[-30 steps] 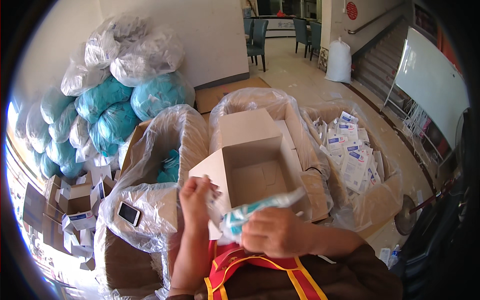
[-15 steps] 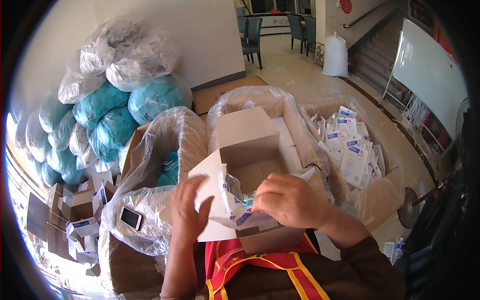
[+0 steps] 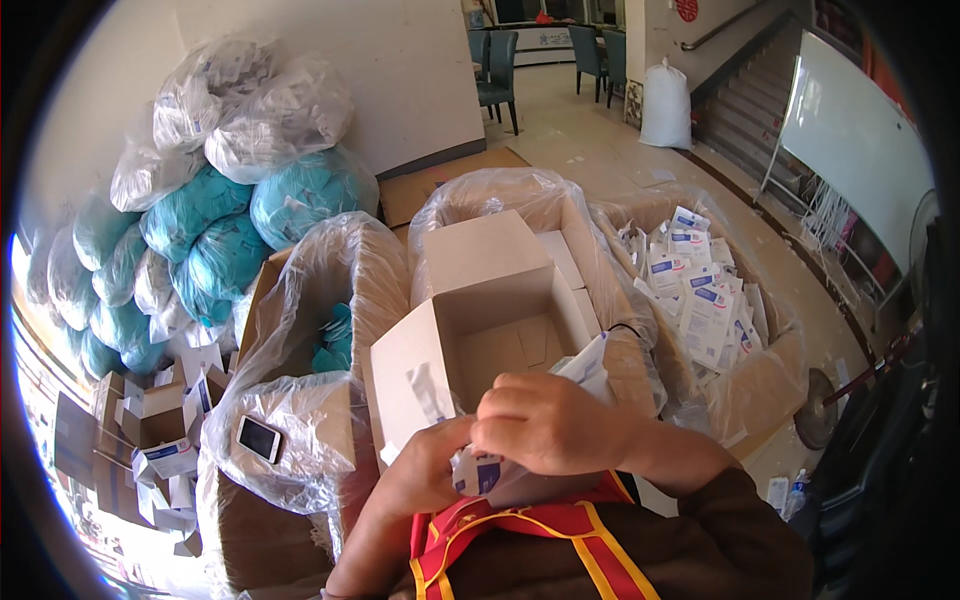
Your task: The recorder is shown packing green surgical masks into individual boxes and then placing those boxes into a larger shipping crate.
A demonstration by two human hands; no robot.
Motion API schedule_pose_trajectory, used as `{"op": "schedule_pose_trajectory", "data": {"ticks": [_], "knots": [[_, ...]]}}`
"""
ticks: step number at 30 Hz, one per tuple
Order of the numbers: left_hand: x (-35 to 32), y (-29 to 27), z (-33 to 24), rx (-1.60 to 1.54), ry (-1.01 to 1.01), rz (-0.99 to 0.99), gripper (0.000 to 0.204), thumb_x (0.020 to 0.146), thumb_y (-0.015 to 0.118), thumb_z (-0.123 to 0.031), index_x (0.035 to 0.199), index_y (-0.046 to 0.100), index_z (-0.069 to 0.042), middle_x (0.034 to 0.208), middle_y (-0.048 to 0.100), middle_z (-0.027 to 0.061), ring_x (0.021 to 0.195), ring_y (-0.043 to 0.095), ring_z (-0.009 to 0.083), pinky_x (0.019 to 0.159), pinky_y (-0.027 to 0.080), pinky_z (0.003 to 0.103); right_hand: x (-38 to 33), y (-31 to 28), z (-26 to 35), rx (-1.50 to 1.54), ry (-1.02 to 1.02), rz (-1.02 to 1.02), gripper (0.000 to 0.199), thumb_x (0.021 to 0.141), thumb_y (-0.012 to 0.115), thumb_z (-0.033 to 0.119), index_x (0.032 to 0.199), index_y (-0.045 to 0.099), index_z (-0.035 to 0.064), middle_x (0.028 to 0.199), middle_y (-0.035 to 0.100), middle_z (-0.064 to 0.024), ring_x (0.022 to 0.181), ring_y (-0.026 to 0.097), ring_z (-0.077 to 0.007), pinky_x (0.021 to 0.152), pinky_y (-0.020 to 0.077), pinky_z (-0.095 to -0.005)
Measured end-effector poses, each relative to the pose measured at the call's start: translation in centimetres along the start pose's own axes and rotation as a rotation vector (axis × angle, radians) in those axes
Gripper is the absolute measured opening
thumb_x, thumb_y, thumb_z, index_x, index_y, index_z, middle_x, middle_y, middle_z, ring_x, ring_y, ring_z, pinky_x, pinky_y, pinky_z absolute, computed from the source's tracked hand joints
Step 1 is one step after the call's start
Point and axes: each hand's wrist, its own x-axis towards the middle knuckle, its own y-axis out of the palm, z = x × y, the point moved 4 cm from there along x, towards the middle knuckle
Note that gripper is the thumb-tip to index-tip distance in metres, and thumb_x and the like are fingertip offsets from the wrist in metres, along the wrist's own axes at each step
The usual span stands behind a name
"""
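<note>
White packet (image 3: 478,473): opening step, perhaps;
Left hand (image 3: 433,468): pinches it;
Right hand (image 3: 543,425): pinches it too;
Next move: likely needs firm pulling

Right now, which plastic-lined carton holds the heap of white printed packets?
The rightmost carton: only it shows white packets inside. The left carton shows teal pieces; a cardboard box partly hides the middle carton.

Spreading out as a pale floor (image 3: 555,140), carrying large plastic-lined cartons (image 3: 755,405) side by side. Also bearing flat cardboard (image 3: 455,180) beyond them, dark chairs (image 3: 499,92) far off, a white sack (image 3: 667,110) at far right.
</note>
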Motion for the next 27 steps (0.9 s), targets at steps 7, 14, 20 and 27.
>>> {"op": "schedule_pose_trajectory", "data": {"ticks": [7, 14, 20, 27], "knots": [[-1.4, 0.7, 2.9, -0.327, -0.225, -0.342, 0.032, 0.067, 0.075, -0.008, 0.095, 0.063, 0.001, 0.092, 0.065, 0.012, 0.082, 0.064, 0.0212, 0.073, 0.05, 0.032, -0.4, -0.2, -0.1, -0.097, 0.018, -0.091, 0.025, 0.077, 0.072, 0.017, 0.097, 0.061, 0.0066, 0.086, 0.056, -0.0054, 0.08, 0.057, -0.0239, 0.071, 0.0468, -0.0368], [-2.6, -0.6, 2.4, -0.269, -0.079, -0.566, 0.031, 0.085, 0.066, -0.016, 0.108, 0.06, 0.003, 0.097, 0.066, 0.0088, 0.092, 0.064, 0.0167, 0.083, 0.051, 0.03, -6.2, -3.1, -2.3, 0.003, 0.412, 0.03, 0.031, 0.077, 0.078, 0.015, 0.104, 0.063, 0.0082, 0.086, 0.061, -0.0068, 0.079, 0.062, -0.0258, 0.067, 0.0491, -0.0368], [-0.5, -4.1, 2.8, -0.502, 0.025, -0.807, 0.031, 0.092, 0.065, -0.007, 0.12, 0.055, 0.002, 0.106, 0.065, 0.0097, 0.095, 0.063, 0.0166, 0.089, 0.049, 0.03, -14.3, -9.9, -4.7, 0.16, 0.889, -0.35, 0.018, 0.085, 0.07, 0.011, 0.099, 0.063, 0.0036, 0.082, 0.068, -0.004, 0.073, 0.066, -0.0145, 0.067, 0.0513, -0.0279], [0.6, -3.4, 4.1, -0.525, 0.02, -0.804, 0.028, 0.093, 0.064, -0.006, 0.118, 0.055, 0.002, 0.108, 0.065, 0.009, 0.098, 0.062, 0.0151, 0.091, 0.047, 0.03, -31.9, -18.4, -11.2, 0.149, 1.094, -1.085, 0.029, 0.087, 0.069, 0.017, 0.111, 0.063, 0.0031, 0.091, 0.069, -0.0033, 0.078, 0.063, -0.0096, 0.073, 0.051, -0.0274]]}}
